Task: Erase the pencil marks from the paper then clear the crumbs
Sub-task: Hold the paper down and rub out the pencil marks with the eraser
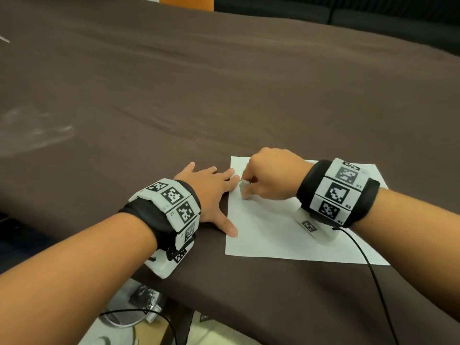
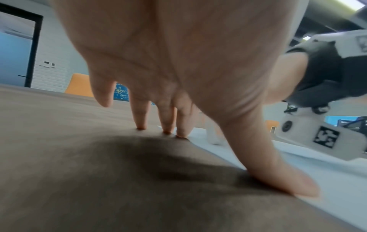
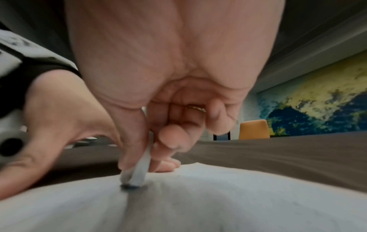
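Observation:
A white sheet of paper [image 1: 286, 232] lies on the brown tablecloth near the table's front edge. My right hand [image 1: 268, 178] pinches a small white eraser [image 1: 242, 186] between thumb and fingers and presses its end onto the paper near the upper left corner. The right wrist view shows the eraser [image 3: 139, 169] standing on the paper [image 3: 218, 204] with a dark smudge under its tip. My left hand [image 1: 211, 192] lies flat with fingers spread, thumb and fingertips pressing on the paper's left edge. The left wrist view has the thumb [image 2: 278, 172] on the paper [image 2: 327, 180].
The brown tablecloth [image 1: 174, 95] stretches far back and left, with a pale smear [image 1: 37, 130] at the left. A black cable [image 1: 373, 282] runs from my right wristband across the paper's corner. An orange chair [image 1: 186, 2] stands at the table's far side. Clutter lies on the floor below the table edge.

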Demonstrator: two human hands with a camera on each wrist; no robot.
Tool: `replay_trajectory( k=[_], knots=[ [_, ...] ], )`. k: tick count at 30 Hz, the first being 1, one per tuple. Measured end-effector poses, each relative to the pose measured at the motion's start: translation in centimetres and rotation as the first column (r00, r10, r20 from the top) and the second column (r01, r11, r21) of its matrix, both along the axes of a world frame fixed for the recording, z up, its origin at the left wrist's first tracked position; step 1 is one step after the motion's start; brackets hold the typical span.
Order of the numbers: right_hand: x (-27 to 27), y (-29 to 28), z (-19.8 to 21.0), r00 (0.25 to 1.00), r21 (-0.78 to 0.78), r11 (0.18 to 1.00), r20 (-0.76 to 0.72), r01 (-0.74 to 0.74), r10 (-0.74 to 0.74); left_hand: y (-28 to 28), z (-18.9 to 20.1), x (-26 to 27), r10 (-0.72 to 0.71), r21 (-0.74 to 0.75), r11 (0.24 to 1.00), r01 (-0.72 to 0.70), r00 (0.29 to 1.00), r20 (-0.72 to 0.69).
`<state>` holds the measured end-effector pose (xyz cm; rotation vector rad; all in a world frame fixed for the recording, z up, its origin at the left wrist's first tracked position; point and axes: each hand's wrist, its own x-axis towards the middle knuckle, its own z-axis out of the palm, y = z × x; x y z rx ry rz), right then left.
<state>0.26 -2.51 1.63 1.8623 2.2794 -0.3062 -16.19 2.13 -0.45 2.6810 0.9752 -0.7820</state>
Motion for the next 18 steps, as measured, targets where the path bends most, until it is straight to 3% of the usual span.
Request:
replay_trajectory(
  k=[3, 6, 9, 12, 14, 18],
  knots=[
    [-0.9, -0.9, -0.3, 0.997, 0.043, 0.996, 0.027, -0.077, 0.076, 0.1, -0.3, -0.1, 0.002, -0.013, 1.000, -0.002, 0.999, 0.035],
    [-1.9, -2.5, -0.3, 0.982, -0.066, 0.981, -0.065, -0.181, 0.176, 0.2, -0.6, -0.2, 0.011, -0.024, 1.000, -0.009, 0.998, 0.059],
    [-1.6, -1.6, -0.1, 0.986, -0.096, 0.982, -0.066, -0.161, 0.155, 0.2, -0.6, -0.2, 0.009, -0.026, 1.000, -0.007, 0.998, 0.070],
    [-1.0, 0.3, 0.3, 0.996, -0.002, 0.997, 0.040, -0.075, 0.075, 0.3, -0.5, -0.3, 0.006, -0.016, 1.000, -0.005, 0.999, 0.050],
    [-1.3, 0.3, 0.3, 0.992, 0.034, 0.994, 0.081, -0.104, 0.101, 0.3, -0.6, -0.3, 0.009, -0.016, 1.000, -0.008, 0.999, 0.049],
    [-2.3, -1.9, 0.3, 0.971, -0.099, 0.966, -0.044, -0.239, 0.236, 0.2, -0.5, -0.2, 0.031, -0.042, 0.999, -0.027, 0.995, 0.093]
  ],
)
